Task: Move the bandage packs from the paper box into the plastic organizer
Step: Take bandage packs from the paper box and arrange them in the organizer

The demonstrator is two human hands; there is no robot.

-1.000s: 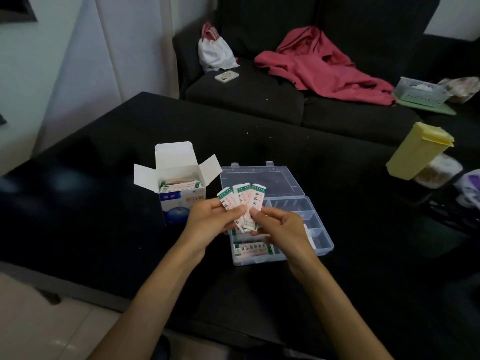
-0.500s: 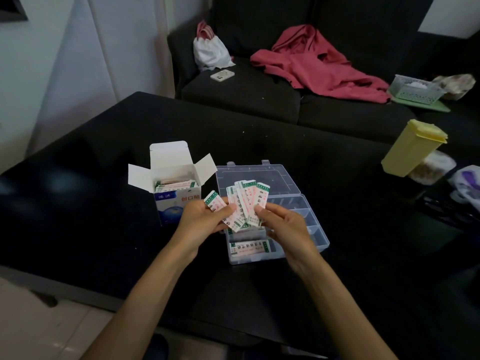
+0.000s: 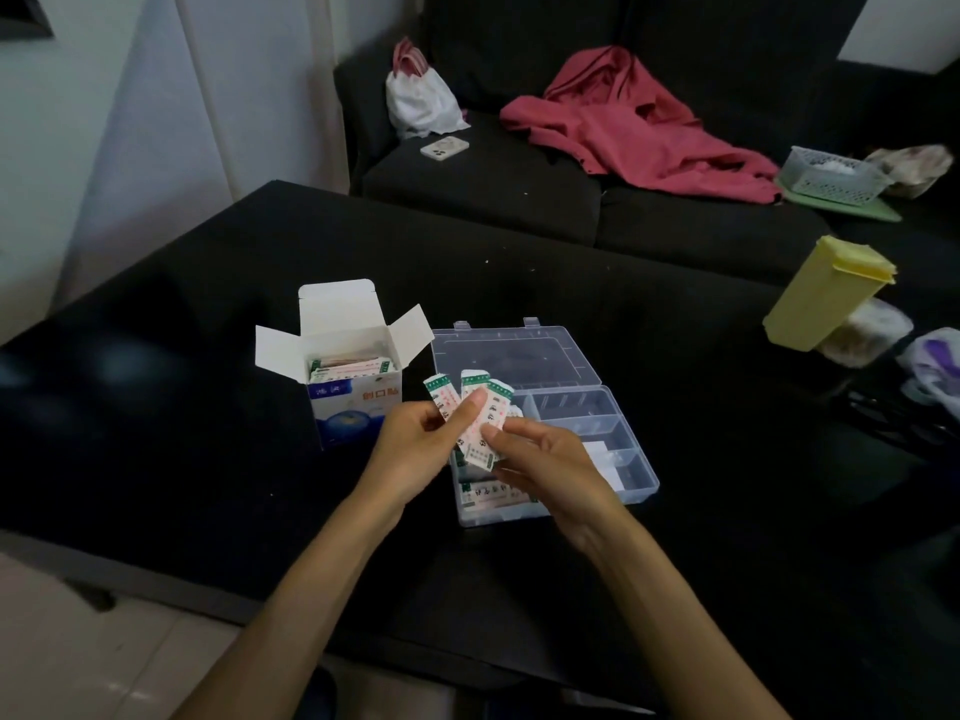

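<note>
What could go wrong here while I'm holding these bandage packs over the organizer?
1. The packs are fanned loosely between the left hand and right hand; one could slip from the grip onto the dark table.
2. The organizer has several compartments; a dropped pack might land in a different one from the packs already stored at its near end.
3. The box stands open close to the left wrist and could be knocked over.
</note>
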